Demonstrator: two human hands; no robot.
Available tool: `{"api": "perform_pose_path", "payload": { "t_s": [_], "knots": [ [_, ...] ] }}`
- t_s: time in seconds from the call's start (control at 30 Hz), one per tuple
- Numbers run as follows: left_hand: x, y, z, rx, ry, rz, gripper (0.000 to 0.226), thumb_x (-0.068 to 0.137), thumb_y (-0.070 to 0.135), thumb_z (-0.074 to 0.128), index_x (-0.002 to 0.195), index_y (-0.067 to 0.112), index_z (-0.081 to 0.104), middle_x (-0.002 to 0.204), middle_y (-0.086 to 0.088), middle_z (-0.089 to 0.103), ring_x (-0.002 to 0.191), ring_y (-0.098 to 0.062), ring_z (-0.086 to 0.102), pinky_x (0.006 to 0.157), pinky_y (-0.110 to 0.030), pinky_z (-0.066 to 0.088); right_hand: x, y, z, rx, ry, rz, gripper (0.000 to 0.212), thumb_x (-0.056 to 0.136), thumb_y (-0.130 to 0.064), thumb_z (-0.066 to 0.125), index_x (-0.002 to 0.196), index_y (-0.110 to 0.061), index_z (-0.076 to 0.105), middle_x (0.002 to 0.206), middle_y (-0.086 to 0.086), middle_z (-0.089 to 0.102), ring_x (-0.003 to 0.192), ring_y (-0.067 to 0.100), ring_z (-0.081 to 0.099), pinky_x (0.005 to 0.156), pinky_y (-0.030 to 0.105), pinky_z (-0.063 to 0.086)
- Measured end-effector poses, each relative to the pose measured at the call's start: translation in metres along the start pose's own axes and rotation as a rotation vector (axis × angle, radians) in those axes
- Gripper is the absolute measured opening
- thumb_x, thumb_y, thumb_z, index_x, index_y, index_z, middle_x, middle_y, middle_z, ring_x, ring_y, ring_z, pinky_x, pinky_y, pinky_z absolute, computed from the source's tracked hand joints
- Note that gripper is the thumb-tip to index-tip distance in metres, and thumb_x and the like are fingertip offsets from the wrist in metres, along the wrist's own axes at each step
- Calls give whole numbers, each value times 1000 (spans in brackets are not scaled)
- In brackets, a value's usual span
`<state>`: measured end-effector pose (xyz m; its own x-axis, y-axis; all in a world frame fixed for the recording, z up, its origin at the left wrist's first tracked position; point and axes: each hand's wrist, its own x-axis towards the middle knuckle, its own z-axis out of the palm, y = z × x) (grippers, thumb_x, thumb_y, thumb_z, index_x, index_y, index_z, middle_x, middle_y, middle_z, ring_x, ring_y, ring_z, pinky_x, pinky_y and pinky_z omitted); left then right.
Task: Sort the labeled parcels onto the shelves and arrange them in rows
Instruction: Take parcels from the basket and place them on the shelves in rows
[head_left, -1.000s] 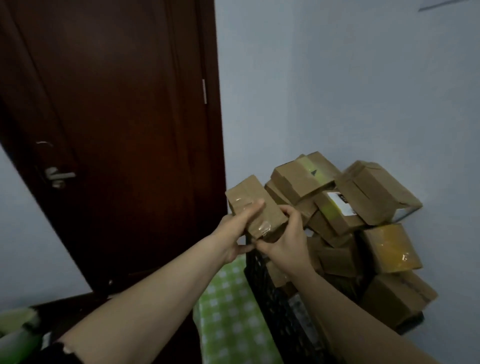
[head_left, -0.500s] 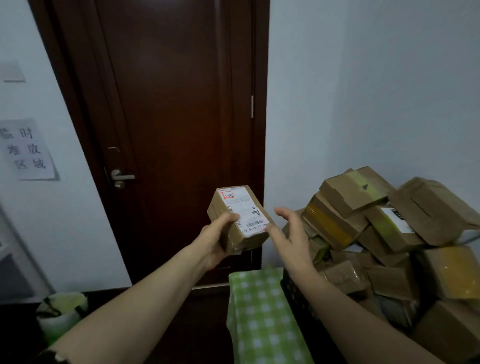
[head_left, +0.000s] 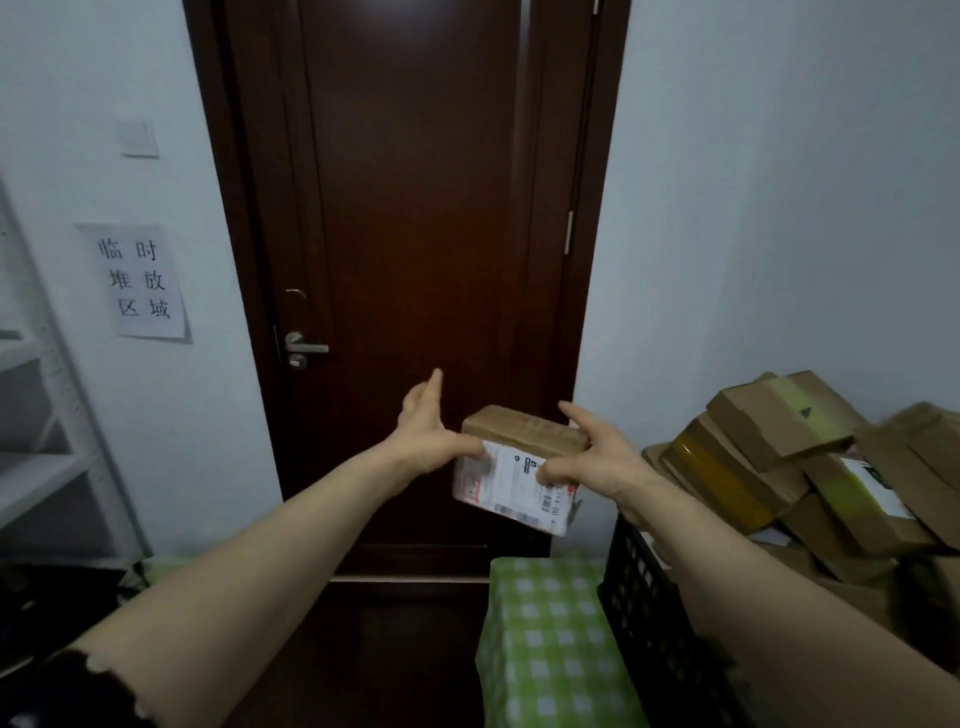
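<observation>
A small brown cardboard parcel (head_left: 524, 434) with a white shipping label facing me is held in front of the door at chest height. My left hand (head_left: 428, 439) grips its left end, thumb on the label corner, index finger raised free. My right hand (head_left: 597, 460) pinches its right end, thumb on the label and fingers over the top. A heap of taped brown parcels (head_left: 779, 447) fills a black plastic crate (head_left: 649, 603) at the right. White shelves (head_left: 36, 467) show at the left edge.
A shut dark wooden door (head_left: 415, 234) with a metal handle (head_left: 304, 349) stands straight ahead. A green checked box (head_left: 545, 649) sits beside the crate. A paper sign (head_left: 143, 280) hangs on the left wall, with a green bag (head_left: 150, 569) below it.
The view has swung left from the parcel heap to the door and shelves. The parcel was tilted so its label faces me, and my right hand has taken hold of it again.
</observation>
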<state>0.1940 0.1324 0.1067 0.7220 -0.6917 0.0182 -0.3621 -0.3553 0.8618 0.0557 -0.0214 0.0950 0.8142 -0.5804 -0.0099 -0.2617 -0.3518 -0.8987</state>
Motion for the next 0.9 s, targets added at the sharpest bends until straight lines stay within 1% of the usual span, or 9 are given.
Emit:
{"api": "perform_pose_path", "payload": {
  "t_s": [0.1,0.17,0.27,0.33,0.4,0.47,0.57,0.67,0.9],
  "knots": [
    [2,9,-12,253,-304,79,97,75,14,76,152,24,18,155,-2,24,139,-18,27,111,-27,27,1,-24,1,-120,-37,-116,102,64,-4,80,147,-31,28,124,0,49,102,15,59,80,23,50],
    [1,10,-13,306,-404,67,95,75,13,77,151,22,21,146,-1,39,129,-16,42,101,-22,37,5,-31,4,-140,-108,-168,104,62,0,79,147,-29,27,119,-4,53,106,13,58,88,26,49],
    [4,0,-18,140,-383,40,91,69,12,82,147,19,34,127,0,57,113,-14,58,94,-30,51,8,-31,7,-52,-89,-226,102,63,-3,83,146,-26,28,129,-7,49,124,13,48,100,27,42],
    [6,-10,-21,-114,-307,-3,83,67,9,83,140,17,44,118,-2,64,104,-17,66,87,-36,56,7,-27,9,138,78,-223,91,71,-14,81,146,-23,30,135,-6,43,128,12,41,101,26,37],
    [8,-19,-22,-360,-250,-49,71,69,7,81,133,14,51,112,-5,69,99,-19,69,81,-37,58,5,-20,11,326,219,-150,75,82,-24,72,146,-20,33,143,0,41,133,16,38,105,30,33],
    [8,-23,-20,-513,-242,-69,59,73,9,77,127,13,55,108,-4,72,100,-19,69,80,-36,56,4,-11,14,450,177,-26,62,88,-26,64,144,-19,38,141,3,47,130,19,43,107,35,35],
    [9,-20,-15,-593,-242,-72,51,75,15,75,123,16,59,109,-3,72,105,-19,67,86,-37,53,-2,-7,24,501,11,47,53,88,-18,62,139,-18,46,121,5,64,118,19,54,103,46,43],
    [9,-19,-13,-627,-247,-73,50,76,16,75,123,18,59,110,-2,72,106,-19,66,91,-39,51,-3,-9,29,534,-6,12,49,90,-9,60,136,-18,49,106,4,72,108,16,62,94,42,51],
    [9,-18,-16,-677,-277,-85,47,79,5,70,123,15,58,109,-3,72,101,-17,68,83,-34,54,-6,-13,28,573,20,1,49,89,-2,56,136,-14,50,106,7,71,105,17,64,89,35,54]
  ]
}}
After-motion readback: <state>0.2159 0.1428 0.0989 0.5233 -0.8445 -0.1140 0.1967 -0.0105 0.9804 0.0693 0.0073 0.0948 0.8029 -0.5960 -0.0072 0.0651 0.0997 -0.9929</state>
